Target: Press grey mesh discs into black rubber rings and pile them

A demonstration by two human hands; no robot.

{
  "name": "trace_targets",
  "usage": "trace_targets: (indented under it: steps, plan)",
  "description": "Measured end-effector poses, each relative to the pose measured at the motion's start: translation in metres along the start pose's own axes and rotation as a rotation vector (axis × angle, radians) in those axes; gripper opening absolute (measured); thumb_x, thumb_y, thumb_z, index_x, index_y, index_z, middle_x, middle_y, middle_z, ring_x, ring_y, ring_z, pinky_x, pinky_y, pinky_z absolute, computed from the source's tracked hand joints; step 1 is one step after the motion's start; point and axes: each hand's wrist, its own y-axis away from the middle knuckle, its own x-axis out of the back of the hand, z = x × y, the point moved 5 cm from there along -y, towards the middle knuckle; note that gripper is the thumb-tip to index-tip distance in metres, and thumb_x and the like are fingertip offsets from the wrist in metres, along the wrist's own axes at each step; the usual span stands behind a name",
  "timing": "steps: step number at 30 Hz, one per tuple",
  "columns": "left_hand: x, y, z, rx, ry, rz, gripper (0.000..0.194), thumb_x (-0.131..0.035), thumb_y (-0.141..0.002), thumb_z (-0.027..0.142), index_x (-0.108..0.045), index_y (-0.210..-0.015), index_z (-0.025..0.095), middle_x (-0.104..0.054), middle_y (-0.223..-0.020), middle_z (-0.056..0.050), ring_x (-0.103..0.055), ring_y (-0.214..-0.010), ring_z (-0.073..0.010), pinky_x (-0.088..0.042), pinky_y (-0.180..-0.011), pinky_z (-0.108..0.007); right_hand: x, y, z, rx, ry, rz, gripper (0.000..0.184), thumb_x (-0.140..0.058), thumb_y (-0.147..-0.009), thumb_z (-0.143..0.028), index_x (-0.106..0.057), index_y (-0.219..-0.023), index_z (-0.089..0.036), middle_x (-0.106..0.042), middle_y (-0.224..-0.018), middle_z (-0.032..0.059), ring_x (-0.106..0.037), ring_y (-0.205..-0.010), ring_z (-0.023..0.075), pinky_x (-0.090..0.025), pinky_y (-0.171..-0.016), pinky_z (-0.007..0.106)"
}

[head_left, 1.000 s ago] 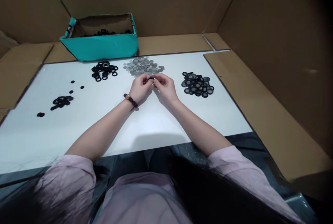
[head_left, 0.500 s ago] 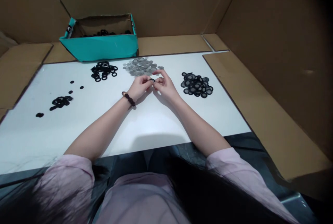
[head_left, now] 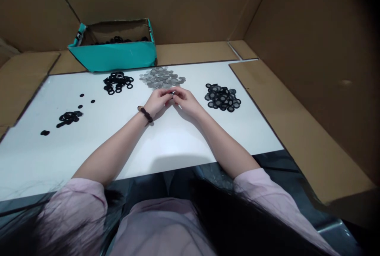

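My left hand (head_left: 158, 100) and my right hand (head_left: 185, 100) meet over the white table, their fingertips closed together on one small black ring (head_left: 171, 95). Fingers cover most of that ring, and I cannot tell whether a disc sits in it. Just beyond the fingertips lies a pile of flat grey discs (head_left: 162, 77). To the left of it is a heap of black rings (head_left: 118, 81). On the right rests a pile of black rings with grey discs in their middles (head_left: 222, 97).
A teal box (head_left: 115, 58) holding black rings stands at the back left. More black pieces (head_left: 69, 117) lie at the left, with a few loose ones around them. Cardboard walls (head_left: 192, 6) and flaps (head_left: 297, 129) border the white table (head_left: 178, 141).
My right fingers, raised and spread half a second ago, have come down and folded in around the ring against my left fingertips. The piles look the same.
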Motion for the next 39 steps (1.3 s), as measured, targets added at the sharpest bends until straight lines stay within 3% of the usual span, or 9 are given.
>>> trace_targets:
  steps: [8, 14, 19, 24, 27, 33, 36, 38, 39]
  plan:
    - [0.003, 0.0, 0.003, 0.016, -0.049, -0.002, 0.018, -0.056, -0.066, 0.012, -0.047, -0.051, 0.017, -0.043, -0.047, 0.002, -0.042, -0.049, -0.0085, -0.039, -0.052, -0.024, -0.002, -0.002, 0.009, -0.039, -0.063, 0.097, 0.014, -0.053, -0.079, -0.016, -0.052, -0.091, -0.023, -0.051, -0.065, -0.0051, -0.05, -0.06, 0.0103, -0.043, -0.06, 0.023]
    - [-0.003, 0.003, 0.008, -0.025, -0.23, -0.073, 0.007, -0.058, -0.066, 0.015, -0.056, -0.059, 0.015, -0.053, -0.056, 0.0, -0.046, -0.054, -0.0105, -0.039, -0.054, -0.026, 0.004, -0.005, 0.007, -0.027, 0.027, -0.073, 0.014, -0.048, -0.079, -0.012, -0.059, -0.081, -0.02, -0.049, -0.057, -0.0045, -0.045, -0.052, 0.0099, -0.039, -0.054, 0.024]
    - [0.001, 0.002, 0.007, -0.049, -0.207, 0.014, 0.007, -0.053, -0.067, 0.015, -0.055, -0.06, 0.016, -0.047, -0.051, 0.002, -0.044, -0.052, -0.0108, -0.037, -0.052, -0.026, 0.002, -0.001, 0.003, -0.026, 0.014, -0.103, 0.023, -0.048, -0.076, -0.01, -0.062, -0.091, -0.02, -0.048, -0.057, -0.0051, -0.045, -0.053, 0.0106, -0.042, -0.058, 0.025]
    - [0.003, -0.002, 0.006, -0.036, -0.283, -0.067, 0.014, -0.056, -0.066, 0.017, -0.049, -0.054, 0.017, -0.045, -0.048, 0.002, -0.04, -0.048, -0.0097, -0.032, -0.049, -0.024, 0.001, 0.001, 0.004, -0.049, 0.015, 0.015, 0.026, -0.048, -0.073, -0.011, -0.059, -0.093, -0.022, -0.046, -0.059, -0.0061, -0.044, -0.055, 0.0109, -0.041, -0.058, 0.024]
    - [0.005, -0.002, 0.005, -0.054, -0.253, -0.079, 0.013, -0.056, -0.069, 0.021, -0.05, -0.057, 0.017, -0.045, -0.049, 0.003, -0.04, -0.049, -0.0093, -0.032, -0.05, -0.024, 0.006, 0.0, 0.002, -0.028, 0.05, 0.052, 0.019, -0.048, -0.073, -0.013, -0.058, -0.087, -0.02, -0.052, -0.064, -0.0043, -0.046, -0.059, 0.0113, -0.04, -0.06, 0.024]
    - [-0.008, 0.006, 0.004, -0.114, -0.42, -0.272, 0.013, -0.058, -0.071, 0.025, -0.052, -0.063, 0.016, -0.047, -0.056, 0.004, -0.042, -0.054, -0.0097, -0.032, -0.053, -0.024, 0.008, 0.007, -0.009, 0.02, 0.292, -0.167, 0.018, -0.045, -0.074, -0.017, -0.063, -0.078, -0.017, -0.058, -0.065, -0.0005, -0.047, -0.06, 0.0137, -0.039, -0.064, 0.028]
    - [-0.005, 0.002, 0.009, -0.171, -0.477, -0.262, 0.017, -0.061, -0.073, 0.031, -0.055, -0.068, 0.016, -0.053, -0.062, 0.002, -0.046, -0.059, -0.0119, -0.036, -0.058, -0.025, 0.02, 0.009, -0.021, 0.084, 0.457, -0.088, 0.021, -0.043, -0.075, -0.016, -0.064, -0.079, -0.018, -0.062, -0.072, 0.0028, -0.054, -0.069, 0.0174, -0.041, -0.072, 0.031]
    - [0.013, -0.005, 0.016, -0.217, -0.528, -0.127, 0.017, -0.062, -0.075, 0.033, -0.057, -0.075, 0.017, -0.059, -0.074, -0.001, -0.051, -0.066, -0.0145, -0.039, -0.064, -0.028, 0.042, 0.013, -0.03, 0.092, 0.51, 0.071, 0.021, -0.042, -0.076, -0.015, -0.063, -0.079, -0.019, -0.064, -0.079, 0.0056, -0.057, -0.074, 0.0195, -0.042, -0.074, 0.033]
    - [0.03, -0.008, 0.021, -0.24, -0.575, 0.004, 0.014, -0.062, -0.076, 0.031, -0.057, -0.076, 0.018, -0.06, -0.079, -0.003, -0.052, -0.071, -0.0159, -0.039, -0.068, -0.029, 0.058, 0.016, -0.033, 0.079, 0.54, 0.187, 0.021, -0.042, -0.076, -0.016, -0.062, -0.081, -0.02, -0.064, -0.08, 0.0065, -0.057, -0.074, 0.0202, -0.042, -0.074, 0.034]
